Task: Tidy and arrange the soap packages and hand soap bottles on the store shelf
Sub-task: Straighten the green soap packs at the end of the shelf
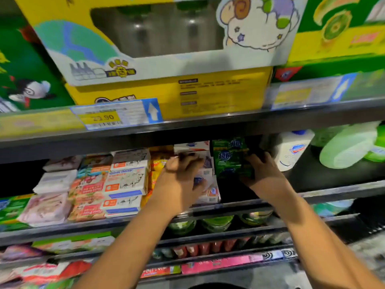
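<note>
Both of my hands reach into the middle shelf (333, 191). My left hand (179, 180) lies over a stack of white soap boxes (205, 167), its fingers curled over their top front edge. My right hand (261, 172) grips the right side of a stack of green soap packs (230, 158), which stands just right of the white boxes. A white hand soap bottle (290, 151) stands right of the green packs, beside my right hand. Stacked goat soap boxes (125, 180) fill the shelf further left.
A yellow boxed set (166, 92) and green boxes (25, 80) sit on the shelf above, behind a price tag (116, 114). Green refill pouches (350, 147) lie at the far right. Orange soap packs (89, 192) and pink ones (45, 209) stand at the left. Lower shelves hold more packets.
</note>
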A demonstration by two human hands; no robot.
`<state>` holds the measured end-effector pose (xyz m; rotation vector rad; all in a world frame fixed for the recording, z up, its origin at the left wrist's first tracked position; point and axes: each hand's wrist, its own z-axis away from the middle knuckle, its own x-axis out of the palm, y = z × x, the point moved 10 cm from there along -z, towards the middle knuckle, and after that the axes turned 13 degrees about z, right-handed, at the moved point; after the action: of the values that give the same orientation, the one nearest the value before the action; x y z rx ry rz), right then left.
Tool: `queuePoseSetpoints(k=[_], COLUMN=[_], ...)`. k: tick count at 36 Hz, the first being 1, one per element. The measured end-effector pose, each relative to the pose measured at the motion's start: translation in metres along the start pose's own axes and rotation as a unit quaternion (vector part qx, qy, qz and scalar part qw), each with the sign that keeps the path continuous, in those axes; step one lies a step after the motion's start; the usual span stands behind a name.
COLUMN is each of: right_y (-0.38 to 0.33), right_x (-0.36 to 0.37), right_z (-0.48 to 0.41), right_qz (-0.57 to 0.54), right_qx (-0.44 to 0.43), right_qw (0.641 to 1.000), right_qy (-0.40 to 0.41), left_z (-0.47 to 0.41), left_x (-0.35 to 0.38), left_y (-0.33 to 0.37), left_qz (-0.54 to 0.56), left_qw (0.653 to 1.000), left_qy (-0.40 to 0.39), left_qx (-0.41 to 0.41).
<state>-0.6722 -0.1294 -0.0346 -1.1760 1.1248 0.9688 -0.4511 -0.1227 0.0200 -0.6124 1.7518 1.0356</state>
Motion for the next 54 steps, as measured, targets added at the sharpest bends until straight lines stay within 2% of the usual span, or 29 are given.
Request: queuePoseSetpoints(k=[11, 16, 19, 21, 23, 26, 29, 31, 35, 37, 39, 41, 42, 44, 46, 48, 51, 53, 54], right_y=[-0.006, 0.000, 0.005, 0.009, 0.013, 0.015, 0.011, 0.009, 0.013, 0.013, 0.009, 0.009, 0.011, 0.014, 0.009, 0.004, 0.007, 0.015, 0.015], right_x=[-0.011, -0.031, -0.041, -0.048, -0.057, -0.062, -0.061, -0.053, -0.053, -0.058, -0.064, -0.066, -0.066, -0.069, -0.075, -0.074, -0.066, -0.054, -0.047], right_z=[-0.002, 0.021, 0.037, 0.052, 0.068, 0.085, 0.094, 0.098, 0.101, 0.104, 0.109, 0.110, 0.109, 0.107, 0.108, 0.108, 0.103, 0.097, 0.096], right_qz=[-0.105, -0.184, -0.257, -0.313, -0.384, -0.513, -0.640, -0.697, -0.696, -0.677, -0.649, -0.616, -0.611, -0.624, -0.607, -0.597, -0.612, -0.663, -0.691], right_qx=[-0.037, -0.059, -0.033, -0.018, -0.018, -0.017, -0.018, 0.003, 0.030, -0.010, -0.064, -0.086, -0.085, -0.087, -0.114, -0.117, -0.069, -0.001, 0.028], right_qw=[0.993, 0.975, 0.961, 0.944, 0.915, 0.853, 0.765, 0.717, 0.717, 0.734, 0.752, 0.778, 0.783, 0.775, 0.786, 0.793, 0.787, 0.748, 0.720], right_qy=[0.034, 0.109, 0.101, 0.105, 0.118, 0.094, 0.062, 0.025, -0.020, -0.058, -0.094, -0.090, -0.075, -0.038, -0.011, -0.023, -0.032, -0.041, -0.059], left_z=[-0.004, -0.003, 0.002, 0.005, 0.008, 0.015, 0.022, 0.024, 0.019, 0.018, 0.016, 0.012, 0.012, 0.011, 0.011, 0.013, 0.018, 0.022, 0.025], left_x=[0.003, 0.008, 0.009, 0.006, 0.001, 0.000, -0.002, -0.011, -0.010, -0.008, -0.003, 0.007, 0.010, 0.012, 0.013, 0.017, 0.019, 0.015, 0.015], left_y=[0.008, 0.009, 0.008, 0.016, 0.035, 0.076, 0.105, 0.113, 0.108, 0.104, 0.097, 0.091, 0.088, 0.086, 0.086, 0.086, 0.083, 0.089, 0.093], left_qz=[-0.032, -0.054, -0.065, -0.077, -0.057, 0.024, 0.181, 0.277, 0.377, 0.426, 0.505, 0.594, 0.609, 0.588, 0.568, 0.588, 0.635, 0.637, 0.622], left_qw=[0.998, 0.996, 0.993, 0.994, 0.998, 0.989, 0.954, 0.923, 0.902, 0.890, 0.856, 0.802, 0.791, 0.806, 0.819, 0.800, 0.756, 0.757, 0.769], left_qy=[0.000, -0.014, -0.036, -0.028, 0.003, 0.032, 0.061, 0.109, 0.110, 0.099, 0.086, 0.064, 0.060, 0.053, 0.034, 0.008, -0.026, -0.082, -0.115], left_qx=[-0.047, -0.067, -0.087, -0.069, -0.007, 0.142, 0.229, 0.245, 0.181, 0.129, 0.071, 0.011, -0.010, -0.041, -0.079, -0.118, -0.154, -0.120, -0.092])
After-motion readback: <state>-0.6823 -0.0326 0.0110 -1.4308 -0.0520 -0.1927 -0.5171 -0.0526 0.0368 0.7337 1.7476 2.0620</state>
